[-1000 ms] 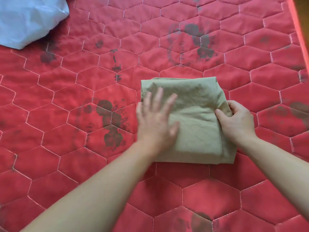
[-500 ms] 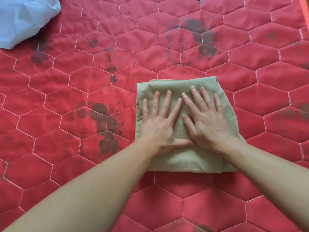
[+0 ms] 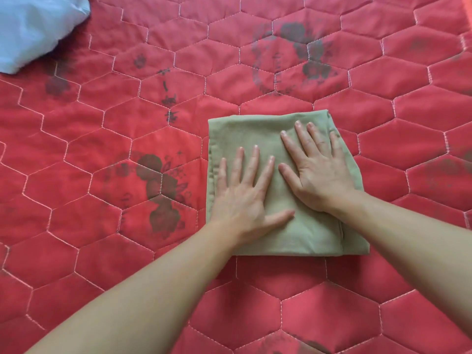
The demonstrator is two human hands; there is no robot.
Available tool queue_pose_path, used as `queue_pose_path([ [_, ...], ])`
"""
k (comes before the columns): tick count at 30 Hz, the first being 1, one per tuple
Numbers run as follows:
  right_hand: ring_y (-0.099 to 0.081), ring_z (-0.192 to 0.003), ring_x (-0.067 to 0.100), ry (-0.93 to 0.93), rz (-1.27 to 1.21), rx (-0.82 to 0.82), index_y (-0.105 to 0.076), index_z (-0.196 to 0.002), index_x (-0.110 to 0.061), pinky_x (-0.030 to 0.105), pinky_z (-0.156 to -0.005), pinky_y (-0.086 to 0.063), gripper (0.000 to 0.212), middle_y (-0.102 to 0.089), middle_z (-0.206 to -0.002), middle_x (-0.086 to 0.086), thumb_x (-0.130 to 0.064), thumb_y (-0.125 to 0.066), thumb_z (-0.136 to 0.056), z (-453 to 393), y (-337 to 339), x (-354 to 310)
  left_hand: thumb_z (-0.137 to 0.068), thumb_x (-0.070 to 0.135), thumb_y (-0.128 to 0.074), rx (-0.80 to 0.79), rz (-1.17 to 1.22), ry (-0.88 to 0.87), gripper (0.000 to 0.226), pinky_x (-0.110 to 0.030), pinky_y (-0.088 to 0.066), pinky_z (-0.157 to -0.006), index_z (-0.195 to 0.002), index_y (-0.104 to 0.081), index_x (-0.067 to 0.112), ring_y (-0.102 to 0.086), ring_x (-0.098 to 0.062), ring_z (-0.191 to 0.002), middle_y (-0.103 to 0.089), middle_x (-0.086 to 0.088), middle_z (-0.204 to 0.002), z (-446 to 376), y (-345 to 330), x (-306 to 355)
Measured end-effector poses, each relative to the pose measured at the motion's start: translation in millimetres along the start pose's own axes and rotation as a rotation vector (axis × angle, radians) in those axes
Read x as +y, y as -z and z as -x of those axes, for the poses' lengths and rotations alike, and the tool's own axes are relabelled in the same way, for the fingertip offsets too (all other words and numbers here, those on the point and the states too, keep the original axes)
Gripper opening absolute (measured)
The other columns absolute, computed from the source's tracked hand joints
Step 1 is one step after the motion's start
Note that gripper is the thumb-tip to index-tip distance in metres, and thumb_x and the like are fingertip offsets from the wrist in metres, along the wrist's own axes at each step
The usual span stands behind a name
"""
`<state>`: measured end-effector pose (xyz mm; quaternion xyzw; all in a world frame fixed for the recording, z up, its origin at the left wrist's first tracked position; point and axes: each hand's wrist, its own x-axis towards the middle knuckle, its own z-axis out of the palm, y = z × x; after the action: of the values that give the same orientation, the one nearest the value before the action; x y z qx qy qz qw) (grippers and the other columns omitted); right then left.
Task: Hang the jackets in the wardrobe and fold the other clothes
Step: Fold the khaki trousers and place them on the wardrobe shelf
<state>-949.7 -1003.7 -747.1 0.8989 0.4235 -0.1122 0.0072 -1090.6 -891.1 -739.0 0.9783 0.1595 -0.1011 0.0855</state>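
One pale blue cloth (image 3: 33, 29) lies bunched far up-left of the one folded olive garment (image 3: 258, 134), which sits as a soft, flat, nearly square pad on my red hexagon-quilted cover (image 3: 76, 251). My left hand (image 3: 242, 198) lies flat on its left half, fingers straight and spread. My right hand (image 3: 316, 169) lies flat on its right half, likewise.

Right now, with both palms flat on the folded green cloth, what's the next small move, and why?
Probably slide both hands outward to smooth it. The green cloth already lies folded into a rough square on the red quilt, with the left hand and right hand pressing flat, but its right edge looks uneven and layered.
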Motion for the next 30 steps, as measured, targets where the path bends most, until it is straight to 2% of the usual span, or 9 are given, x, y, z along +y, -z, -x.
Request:
queue_pose_path([
  [3, 0.003, -0.151, 0.021, -0.005, -0.013, -0.006, -0.009, -0.155, -0.032, 0.048, -0.120, 0.003, 0.071, 0.000, -0.164, 0.001, -0.059, -0.009, -0.089, 21.1, -3.0, 7.7, -0.082, 0.080, -0.021, 0.040, 0.012, -0.028, 0.091, -0.052, 0.003, -0.119, -0.156, -0.011, 0.029, -0.001, -0.029, -0.151, -0.007, -0.007, -0.164, 30.2, -16.3, -2.2],
  [9, -0.013, -0.149, 0.029, -0.042, 0.051, 0.000, -0.023, -0.154, -0.021, 0.055, -0.117, -0.010, 0.071, -0.015, -0.162, 0.009, -0.055, -0.019, -0.092, 86.4, -9.3, 32.6, -0.083, 0.082, -0.017, 0.017, -0.009, -0.052, 0.092, -0.052, 0.002, -0.119, -0.156, -0.010, 0.027, 0.000, -0.030, -0.151, -0.006, -0.009, -0.164, 50.5, -15.9, -8.8],
  [14, -0.025, -0.146, 0.029, 0.280, 0.050, 0.051, -0.034, -0.148, -0.014, 0.057, -0.115, -0.017, 0.078, -0.027, -0.158, 0.013, -0.062, -0.038, -0.087, 137.3, -9.3, 19.7, -0.072, 0.083, -0.034, -0.065, -0.110, -0.123, 0.105, -0.058, -0.011, -0.116, -0.153, -0.026, 0.017, -0.017, -0.037, -0.148, -0.022, -0.014, -0.160, 72.6, -17.6, -7.0],
  [16, -0.027, -0.145, 0.028, 0.341, 0.045, 0.007, -0.034, -0.149, -0.015, 0.053, -0.115, -0.021, 0.080, -0.029, -0.158, 0.011, -0.056, -0.048, -0.082, 144.3, -15.5, 12.0, -0.071, 0.075, -0.036, -0.082, -0.125, -0.111, 0.102, -0.056, -0.012, -0.116, -0.152, -0.028, 0.015, -0.020, -0.036, -0.147, -0.025, -0.014, -0.160, 76.6, -16.5, -4.1],
  [20, -0.035, -0.142, 0.028, 0.185, -0.023, -0.036, -0.038, -0.148, -0.014, 0.047, -0.113, -0.024, 0.099, -0.034, -0.156, 0.009, -0.025, -0.068, -0.053, 131.1, -18.8, 0.9, -0.075, 0.044, -0.060, -0.110, -0.127, -0.051, 0.100, -0.051, -0.002, -0.120, -0.156, -0.008, 0.018, -0.003, -0.034, -0.151, -0.005, -0.010, -0.164, 71.6, -11.3, 7.0],
  [22, -0.040, -0.139, 0.029, 0.138, -0.027, -0.035, -0.042, -0.146, -0.011, 0.050, -0.110, -0.033, 0.102, -0.038, -0.153, 0.010, -0.019, -0.073, -0.049, 125.7, -16.6, -5.9, -0.078, 0.026, -0.063, -0.136, -0.191, -0.024, 0.101, -0.051, -0.001, -0.119, -0.156, 0.002, 0.017, 0.002, -0.034, -0.150, 0.003, -0.009, -0.164, 67.3, -6.4, 12.9],
  [25, -0.047, -0.134, 0.030, 0.129, -0.017, -0.023, -0.047, -0.142, -0.010, 0.052, -0.102, -0.044, 0.100, -0.045, -0.149, 0.011, -0.015, -0.080, -0.048, 122.5, -14.9, -10.2, -0.082, 0.018, -0.062, -0.161, -0.215, -0.012, 0.099, -0.051, -0.005, -0.119, -0.155, 0.004, 0.017, 0.001, -0.034, -0.150, 0.004, -0.009, -0.164, 62.8, -1.7, 16.2],
  [28, -0.056, -0.125, 0.032, 0.140, -0.021, -0.004, -0.056, -0.132, -0.009, 0.048, -0.093, -0.051, 0.088, -0.056, -0.139, 0.012, -0.008, -0.081, -0.048, 118.2, -8.6, -6.8, -0.084, 0.016, -0.058, -0.204, -0.182, -0.016, 0.087, -0.048, -0.014, -0.118, -0.155, -0.008, 0.020, -0.009, -0.032, -0.150, -0.007, -0.007, -0.164, 58.5, 10.4, 14.6],
  [30, -0.055, -0.126, 0.030, 0.131, -0.073, -0.015, -0.058, -0.129, -0.012, 0.042, -0.094, -0.050, 0.072, -0.057, -0.137, 0.008, -0.006, -0.074, -0.059, 116.1, 7.5, -9.1, -0.083, 0.015, -0.057, -0.222, -0.125, -0.025, 0.071, -0.042, -0.031, -0.108, -0.147, -0.028, 0.022, -0.028, -0.030, -0.144, -0.028, -0.004, -0.156, 55.9, 25.6, 13.5],
])
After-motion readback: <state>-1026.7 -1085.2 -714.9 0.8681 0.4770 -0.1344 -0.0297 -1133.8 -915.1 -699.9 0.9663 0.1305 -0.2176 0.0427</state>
